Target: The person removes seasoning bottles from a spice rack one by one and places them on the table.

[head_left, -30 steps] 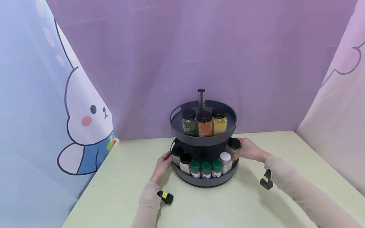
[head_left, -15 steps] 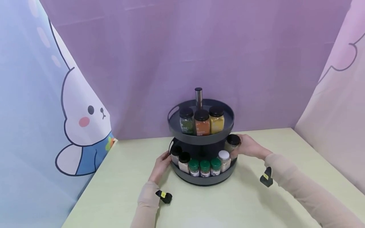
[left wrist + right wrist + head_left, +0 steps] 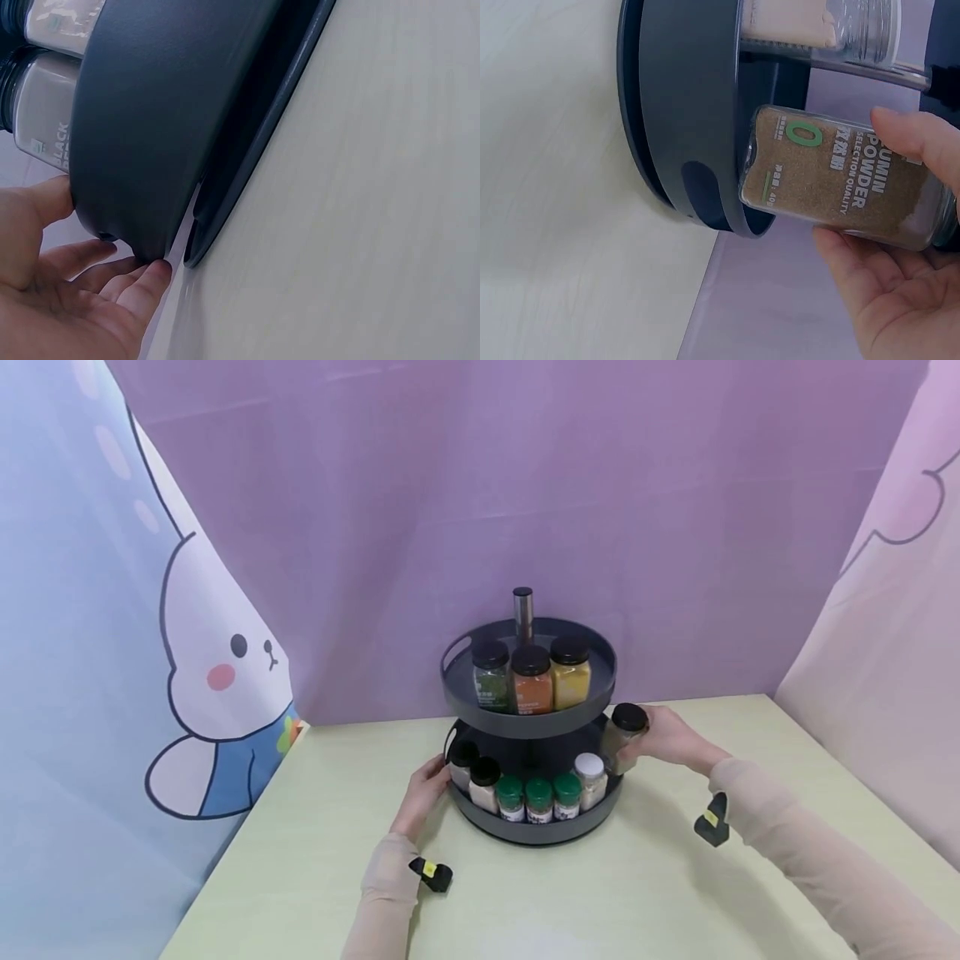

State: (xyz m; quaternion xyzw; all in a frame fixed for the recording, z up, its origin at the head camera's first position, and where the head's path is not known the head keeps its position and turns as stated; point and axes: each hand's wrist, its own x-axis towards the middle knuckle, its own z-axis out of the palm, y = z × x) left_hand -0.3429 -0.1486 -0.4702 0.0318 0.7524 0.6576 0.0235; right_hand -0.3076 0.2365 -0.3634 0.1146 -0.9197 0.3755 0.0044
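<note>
A dark grey two-tier spice turntable (image 3: pixel 534 833) stands on the table. My right hand (image 3: pixel 670 739) grips a clear cumin powder jar (image 3: pixel 817 172) with a black lid, thumb on one side and fingers on the other. The jar is tilted at the lower tier's right rim, its base close to the rim's edge. My left hand (image 3: pixel 422 793) holds the lower tier's left side; in the left wrist view the thumb touches its upper edge and the fingertips lie by the handle cut-out. Beside that hand stands a black pepper jar (image 3: pixel 46 109).
On the lower tier are several green-capped bottles (image 3: pixel 538 802) and a white-capped jar (image 3: pixel 591 781). The upper tier carries green, orange (image 3: pixel 532 689) and yellow jars around a metal post (image 3: pixel 523 610). A purple backdrop (image 3: pixel 375 568) hangs behind the pale table (image 3: pixel 300 860).
My right hand has moved right and slightly up with the cumin jar, away from the white-capped jar. The left hand keeps its place on the lower tier. The head view has shifted slightly.
</note>
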